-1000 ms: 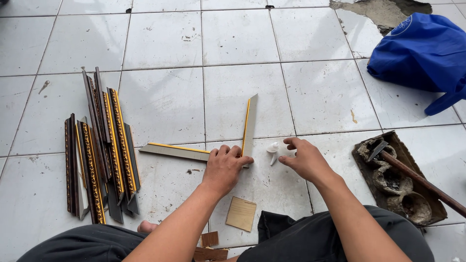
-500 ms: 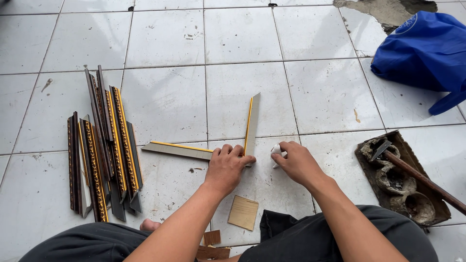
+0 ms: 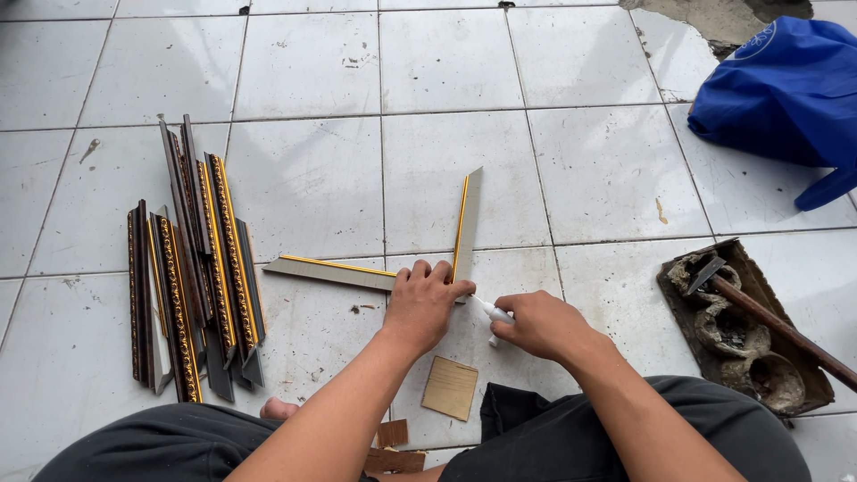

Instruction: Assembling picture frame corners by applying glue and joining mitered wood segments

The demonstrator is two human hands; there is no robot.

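Two grey frame strips with gold edges meet at a corner on the white tiled floor: one strip (image 3: 328, 270) lies flat to the left, the other strip (image 3: 467, 223) runs away from me. My left hand (image 3: 424, 302) presses down on the corner where they join. My right hand (image 3: 538, 323) grips a small white tube (image 3: 494, 311), its tip pointing at the joint just beside my left fingers.
A pile of dark moulding strips with gold ornament (image 3: 192, 268) lies at the left. A small cardboard square (image 3: 450, 387) lies near my knees. A hammer (image 3: 768, 317) rests on a dirty tray (image 3: 745, 335) at the right. A blue bag (image 3: 786, 89) sits far right.
My right hand has moved left, bringing the white tube from beside the joint up to the corner. My left hand stays on the joint.
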